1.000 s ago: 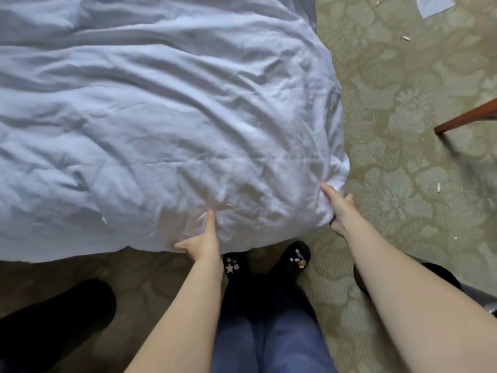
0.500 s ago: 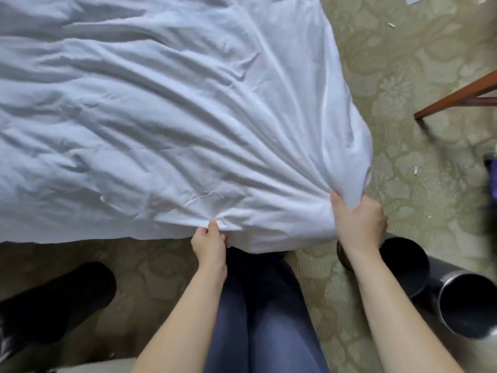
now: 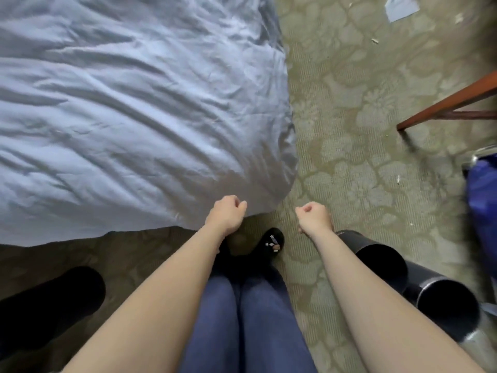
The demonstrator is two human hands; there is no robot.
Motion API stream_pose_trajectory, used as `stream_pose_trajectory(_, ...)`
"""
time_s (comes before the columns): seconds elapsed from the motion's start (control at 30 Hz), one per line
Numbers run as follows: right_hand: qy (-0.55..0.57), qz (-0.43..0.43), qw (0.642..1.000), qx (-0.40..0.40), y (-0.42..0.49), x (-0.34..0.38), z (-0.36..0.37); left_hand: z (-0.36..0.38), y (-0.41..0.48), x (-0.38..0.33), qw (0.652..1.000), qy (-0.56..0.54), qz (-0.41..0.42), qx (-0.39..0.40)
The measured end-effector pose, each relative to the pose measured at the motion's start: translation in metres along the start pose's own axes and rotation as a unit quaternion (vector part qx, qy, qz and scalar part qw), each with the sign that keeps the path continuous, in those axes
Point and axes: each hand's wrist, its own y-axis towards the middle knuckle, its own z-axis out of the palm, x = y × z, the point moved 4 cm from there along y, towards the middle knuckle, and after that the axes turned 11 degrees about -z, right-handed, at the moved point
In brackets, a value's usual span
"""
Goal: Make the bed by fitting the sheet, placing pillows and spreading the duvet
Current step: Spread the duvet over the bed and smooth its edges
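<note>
A wrinkled pale blue-white duvet (image 3: 129,109) covers the bed and fills the upper left; its near corner hangs rounded over the bed's foot. My left hand (image 3: 227,212) hovers at the duvet's lower edge with fingers curled shut, holding nothing. My right hand (image 3: 313,215) is a loose fist over the carpet, just right of the corner and apart from the cloth. No pillows or sheet are visible.
Patterned green carpet (image 3: 363,76) lies to the right of the bed. A wooden furniture leg (image 3: 446,103) juts in at right, a blue bag (image 3: 484,205) at the far right, black cylinders (image 3: 419,278) at lower right, a dark object (image 3: 48,300) at lower left. Feet in dark slippers (image 3: 274,240) stand by the bed.
Both hands have let go of the duvet's corner and drawn back as fists. The duvet has dropped and settled over the bed's foot.
</note>
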Motion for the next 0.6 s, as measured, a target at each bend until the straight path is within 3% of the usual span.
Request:
stream_pose_trajectory(0.13, -0.046, -0.068, 0.994, 0.078, -0.016, 0.026, -0.042, -0.018, -0.036, -0.051, 0.974, 0.201, 0.084, 0.053)
stream_pose_trajectory(0.27, -0.177, -0.149, 0.969, 0.085, -0.032, 0.065, -0.112, -0.055, -0.079, -0.113, 0.93, 0.333, 0.153, 0.021)
stream_pose_trajectory(0.43, -0.305, -0.213, 0.924, 0.083, -0.039, 0.128, -0.198, -0.111, -0.137, -0.197, 0.871, 0.435, 0.226, -0.032)
stream_pose_trajectory(0.6, -0.345, -0.283, 0.893, 0.055, -0.035, 0.235, -0.273, -0.185, -0.176, -0.286, 0.824, 0.471, 0.287, -0.128)
